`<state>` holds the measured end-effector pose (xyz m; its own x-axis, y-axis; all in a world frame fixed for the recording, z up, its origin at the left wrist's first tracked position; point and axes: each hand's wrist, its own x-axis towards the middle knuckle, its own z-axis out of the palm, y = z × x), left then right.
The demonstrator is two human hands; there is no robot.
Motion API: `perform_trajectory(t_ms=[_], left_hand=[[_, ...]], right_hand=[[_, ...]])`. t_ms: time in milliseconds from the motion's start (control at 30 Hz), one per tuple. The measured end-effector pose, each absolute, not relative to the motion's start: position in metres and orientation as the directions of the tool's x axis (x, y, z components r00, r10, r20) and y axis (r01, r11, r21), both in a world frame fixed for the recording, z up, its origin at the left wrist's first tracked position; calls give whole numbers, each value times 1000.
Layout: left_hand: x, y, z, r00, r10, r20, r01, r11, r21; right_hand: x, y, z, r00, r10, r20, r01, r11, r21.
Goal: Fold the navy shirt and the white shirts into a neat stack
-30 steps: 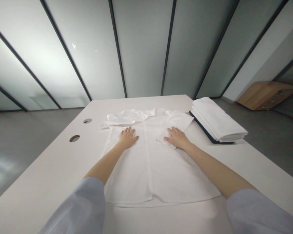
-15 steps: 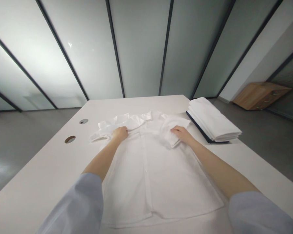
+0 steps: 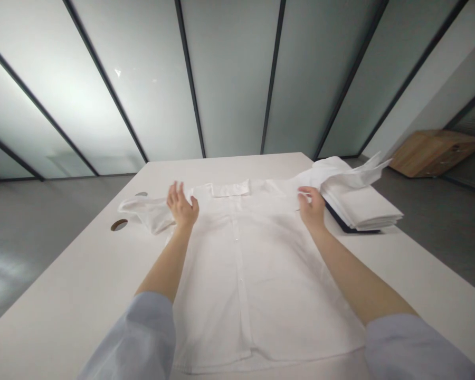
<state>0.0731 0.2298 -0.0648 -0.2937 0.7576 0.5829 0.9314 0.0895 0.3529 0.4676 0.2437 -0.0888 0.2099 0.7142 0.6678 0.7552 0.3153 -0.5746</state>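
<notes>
A white button-front shirt [image 3: 277, 285] lies spread on the table, collar at the far side and hem toward me. Its left sleeve stretches out over the tabletop toward the round holes. The right sleeve [image 3: 364, 171] is fanned out in the air over the folded stack. My left hand [image 3: 182, 205] is raised at the left shoulder with fingers spread, holding nothing. At the right shoulder is my right hand [image 3: 312, 205], its fingers curved and apart, with no cloth gripped between them that I can see.
A stack of folded white cloth [image 3: 374, 208] on a dark navy piece [image 3: 342, 220] sits at the table's right edge. The white table [image 3: 83, 285] has two round holes, one [image 3: 119, 225] near its left edge. Frosted glass panels stand behind; a wooden cabinet [image 3: 435, 153] stands at right.
Both hands have let go of the shirt and moved outward. The sleeves, bunched inward before, have swung out to the sides, the right one over the stack. The collar now lies flatter.
</notes>
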Motion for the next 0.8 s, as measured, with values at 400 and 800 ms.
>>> perform_trajectory(t_ms=[400,800], left_hand=[[89,230,-94,93,995,-26,996,-94,-12],[96,286,-89,98,994,-40,939,-79,333]], right_hand=[[415,216,-112,-328,936,126,944,331,-4],[369,299,-96,-293,953,78,808,291,-513]])
